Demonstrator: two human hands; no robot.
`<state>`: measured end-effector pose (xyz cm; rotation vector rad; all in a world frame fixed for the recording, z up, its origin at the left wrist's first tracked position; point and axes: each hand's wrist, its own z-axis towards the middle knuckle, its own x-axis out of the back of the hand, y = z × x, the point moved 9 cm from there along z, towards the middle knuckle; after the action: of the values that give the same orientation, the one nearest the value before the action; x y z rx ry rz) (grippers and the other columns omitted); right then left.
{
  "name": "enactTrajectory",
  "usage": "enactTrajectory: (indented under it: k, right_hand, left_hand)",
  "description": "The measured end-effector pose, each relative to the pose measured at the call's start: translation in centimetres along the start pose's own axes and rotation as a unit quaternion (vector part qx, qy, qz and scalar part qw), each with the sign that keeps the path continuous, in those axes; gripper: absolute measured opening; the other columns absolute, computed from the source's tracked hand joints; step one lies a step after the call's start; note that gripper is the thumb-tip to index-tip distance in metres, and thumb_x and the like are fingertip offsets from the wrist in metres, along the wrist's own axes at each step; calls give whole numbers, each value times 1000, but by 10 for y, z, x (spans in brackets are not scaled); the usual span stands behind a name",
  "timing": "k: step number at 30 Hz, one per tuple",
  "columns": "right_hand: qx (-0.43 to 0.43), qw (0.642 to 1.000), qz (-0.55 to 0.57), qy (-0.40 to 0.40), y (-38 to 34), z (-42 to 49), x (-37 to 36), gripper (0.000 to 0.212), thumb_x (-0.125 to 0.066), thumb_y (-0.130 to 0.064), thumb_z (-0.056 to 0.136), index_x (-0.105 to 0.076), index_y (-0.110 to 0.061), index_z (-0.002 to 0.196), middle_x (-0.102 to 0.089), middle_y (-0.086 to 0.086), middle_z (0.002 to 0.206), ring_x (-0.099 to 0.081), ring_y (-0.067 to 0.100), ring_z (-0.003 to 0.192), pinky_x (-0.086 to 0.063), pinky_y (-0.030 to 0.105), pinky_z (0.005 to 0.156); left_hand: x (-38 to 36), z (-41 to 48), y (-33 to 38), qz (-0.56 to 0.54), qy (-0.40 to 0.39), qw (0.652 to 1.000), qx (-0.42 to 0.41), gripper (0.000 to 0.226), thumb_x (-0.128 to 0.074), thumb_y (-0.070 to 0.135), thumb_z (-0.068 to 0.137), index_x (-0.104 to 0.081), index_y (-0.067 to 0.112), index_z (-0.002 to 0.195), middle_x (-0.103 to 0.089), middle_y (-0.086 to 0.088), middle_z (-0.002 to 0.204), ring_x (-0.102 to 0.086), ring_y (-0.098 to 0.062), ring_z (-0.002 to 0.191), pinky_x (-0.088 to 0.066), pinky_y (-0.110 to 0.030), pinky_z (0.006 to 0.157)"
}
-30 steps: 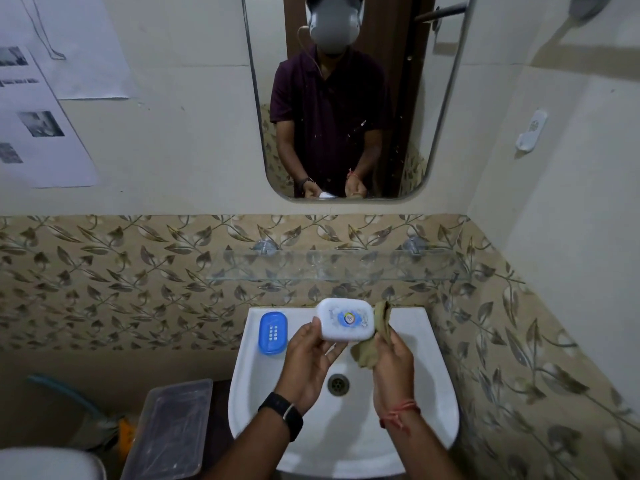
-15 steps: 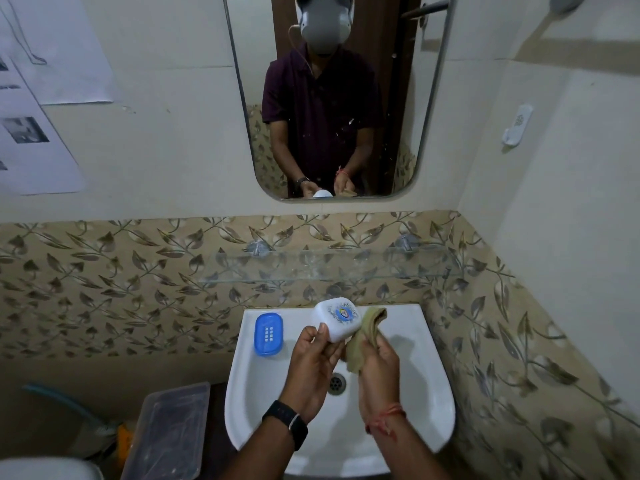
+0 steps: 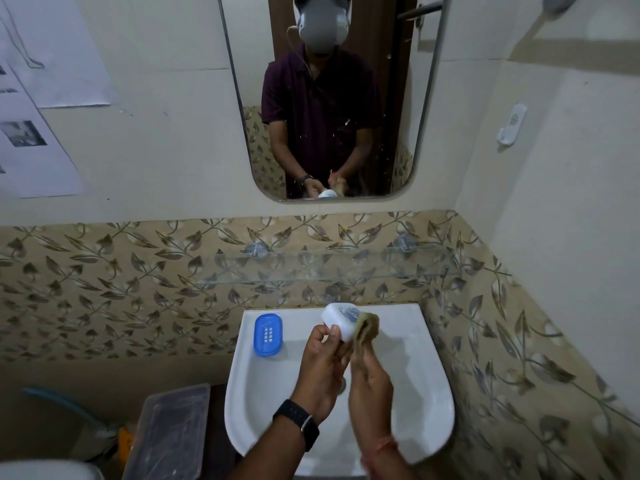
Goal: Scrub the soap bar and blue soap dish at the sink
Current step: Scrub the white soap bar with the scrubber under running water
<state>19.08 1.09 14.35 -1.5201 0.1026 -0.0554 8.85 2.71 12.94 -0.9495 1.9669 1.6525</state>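
White soap [image 3: 337, 318] is pinched in the left hand [image 3: 323, 368] over the sink [image 3: 429, 375], back edge. Right hand [image 3: 369, 379] is closed around a tan cloth [image 3: 365, 329], pressed on the soap's right end. Step looks like: scrubbing the soap. Blue dish [image 3: 268, 335] sits untouched on the sink's back-left corner. Next probably needs turning the soap for the uncleaned faces, then swapping to the dish. Versus 1 s ago: soap is now tilted edge-on, cloth moved onto it.

**Item count at the sink**

One sink [image 3: 429, 368]. One blue soap dish [image 3: 268, 335]. One white soap bar [image 3: 337, 318]. One cloth [image 3: 367, 329]. Two hands: left hand [image 3: 320, 372], right hand [image 3: 370, 386]. One mirror [image 3: 346, 98]. One glass shelf [image 3: 329, 268]. One plastic container [image 3: 169, 431].
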Motion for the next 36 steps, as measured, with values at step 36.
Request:
enactTrajectory:
  k: [36]
  right_hand:
    - [54, 988, 29, -141, -38, 49, 25, 49, -42, 6, 100, -53, -31, 131, -54, -7, 140, -43, 18, 140, -40, 5, 101]
  left_hand:
    - [-23, -35, 16, 261, -72, 960, -71, 36, -47, 30, 108, -54, 15, 140, -63, -13, 140, -57, -32, 133, -47, -37, 111]
